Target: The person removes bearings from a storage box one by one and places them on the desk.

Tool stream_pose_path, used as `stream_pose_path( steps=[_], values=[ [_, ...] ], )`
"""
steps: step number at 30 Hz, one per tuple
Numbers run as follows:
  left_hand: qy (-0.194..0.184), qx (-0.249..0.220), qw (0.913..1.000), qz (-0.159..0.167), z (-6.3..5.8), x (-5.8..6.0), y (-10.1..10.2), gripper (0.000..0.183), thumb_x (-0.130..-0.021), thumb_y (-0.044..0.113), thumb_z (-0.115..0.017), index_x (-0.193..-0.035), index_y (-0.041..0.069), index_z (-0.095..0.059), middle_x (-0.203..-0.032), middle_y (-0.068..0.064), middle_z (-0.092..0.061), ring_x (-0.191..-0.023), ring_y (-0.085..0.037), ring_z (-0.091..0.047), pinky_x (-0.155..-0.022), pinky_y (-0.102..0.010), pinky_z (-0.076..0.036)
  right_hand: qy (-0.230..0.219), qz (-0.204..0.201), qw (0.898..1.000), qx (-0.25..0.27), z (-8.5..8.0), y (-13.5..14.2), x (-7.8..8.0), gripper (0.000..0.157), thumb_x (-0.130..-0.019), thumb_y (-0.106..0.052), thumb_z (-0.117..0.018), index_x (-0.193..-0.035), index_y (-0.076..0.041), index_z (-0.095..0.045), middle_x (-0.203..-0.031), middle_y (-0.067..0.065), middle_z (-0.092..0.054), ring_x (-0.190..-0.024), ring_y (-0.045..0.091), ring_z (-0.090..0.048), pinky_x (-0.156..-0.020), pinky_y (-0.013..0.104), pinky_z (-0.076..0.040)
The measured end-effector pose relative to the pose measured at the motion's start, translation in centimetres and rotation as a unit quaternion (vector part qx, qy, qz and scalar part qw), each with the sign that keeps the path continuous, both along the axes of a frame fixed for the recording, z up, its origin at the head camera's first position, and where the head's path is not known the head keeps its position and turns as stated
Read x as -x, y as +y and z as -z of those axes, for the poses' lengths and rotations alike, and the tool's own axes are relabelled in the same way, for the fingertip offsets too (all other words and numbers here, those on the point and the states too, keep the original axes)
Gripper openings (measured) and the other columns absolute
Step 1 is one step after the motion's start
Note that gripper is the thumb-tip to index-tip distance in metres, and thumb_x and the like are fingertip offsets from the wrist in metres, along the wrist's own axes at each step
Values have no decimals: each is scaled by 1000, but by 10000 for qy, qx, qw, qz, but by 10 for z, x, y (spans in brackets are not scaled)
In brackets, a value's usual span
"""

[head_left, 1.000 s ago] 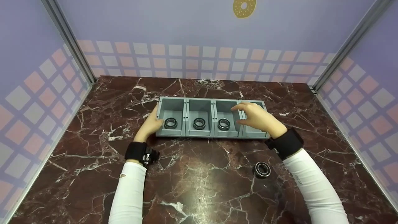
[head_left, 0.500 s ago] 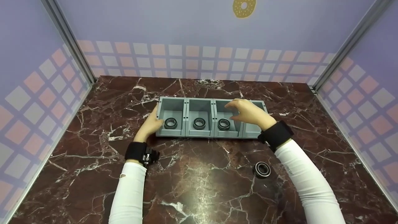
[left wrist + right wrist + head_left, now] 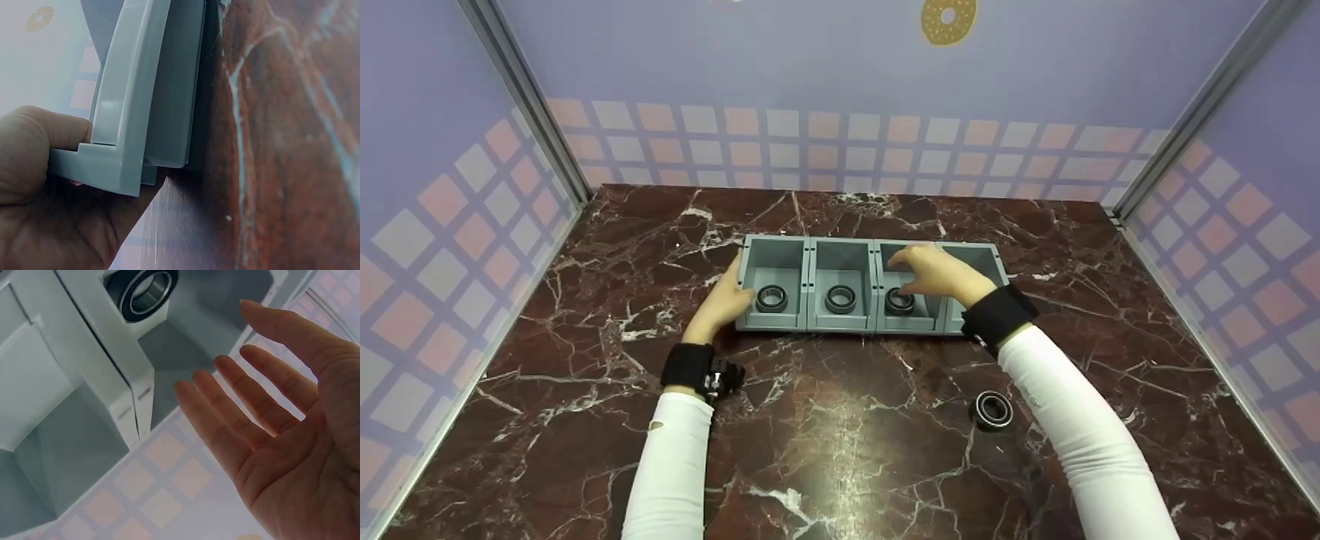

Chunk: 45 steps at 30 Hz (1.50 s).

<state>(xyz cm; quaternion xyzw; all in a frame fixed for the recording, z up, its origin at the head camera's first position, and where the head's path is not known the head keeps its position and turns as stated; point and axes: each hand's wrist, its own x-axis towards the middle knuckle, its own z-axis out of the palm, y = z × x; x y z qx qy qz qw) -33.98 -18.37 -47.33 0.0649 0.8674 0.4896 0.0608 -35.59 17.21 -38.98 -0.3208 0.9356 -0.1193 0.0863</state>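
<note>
White stretchy sleeves point(image 3: 671, 465) reach in from the near side over a polished dark-red tabletop point(image 3: 840, 450) veined with white. On the right lies a loose bearing point(image 3: 981, 411), a thick dark ring with bright metallic edges. Black wristbands point(image 3: 688, 365) sit beyond the sleeves.

Farther on stands a row of four smooth, matte grey-green box-shaped bins point(image 3: 840, 323), joined side by side. The left hand point(image 3: 724, 298) is clamped on the row's left end wall, thumb over the edge. Three bearings point(image 3: 772, 309) lie one each in the first three bins from the left, toward their near side. The right hand point(image 3: 937, 271) is over the third bin, fingers apart, holding nothing, clear of its bearing. At the far side rises a lilac wall point(image 3: 840, 67) with pink and pale squares.

Since a second ago, the right hand has shifted left from the fourth bin's edge; the left hand and bearings have stayed put.
</note>
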Motion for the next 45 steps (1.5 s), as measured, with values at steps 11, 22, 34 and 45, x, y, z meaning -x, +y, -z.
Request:
stream_pose_path(
  steps=[11, 22, 34, 45],
  values=[
    [88, 56, 9999, -49, 2, -1, -1, 84, -89, -5, -40, -162, -6, 2, -172, -26, 1, -161, -41, -5, -134, -51, -7, -351, 183, 9990, -206, 16, -8, 7, 50, -90, -6, -72, -138, 5, -61, -139, 25, -64, -129, 42, -59, -110, 54, -50],
    [40, 1, 10000, -47, 2, -2, 0, 84, -90, -5, -40, -162, -5, 1, -171, -28, 0, -161, -41, -5, -134, -52, -7, -569, 222, 9977, -297, 28, -11, 9, 48, -91, -7, -70, -136, 5, -61, -138, 28, -63, -127, 44, -61, -108, 55, -52],
    [45, -5, 10000, -41, -1, -1, 0, 84, -90, -5, -41, -162, -5, 2, -172, -27, 0, -161, -40, -4, -134, -50, -6, -394, 310, 9976, -487, 37, -12, 10, 42, -86, -9, -73, -125, 4, -66, -124, 26, -69, -117, 45, -65, -99, 56, -53],
    [42, -85, 10000, -22, 0, 0, -1, 84, -90, -5, -41, -162, -6, 3, -171, -27, 1, -161, -40, -4, -134, -50, -5, -7, 113, 9988, -487, 44, -13, 11, 16, -82, -4, -70, -82, -5, -54, -84, 14, -62, -79, 31, -59, -74, 47, -50]
  ],
)
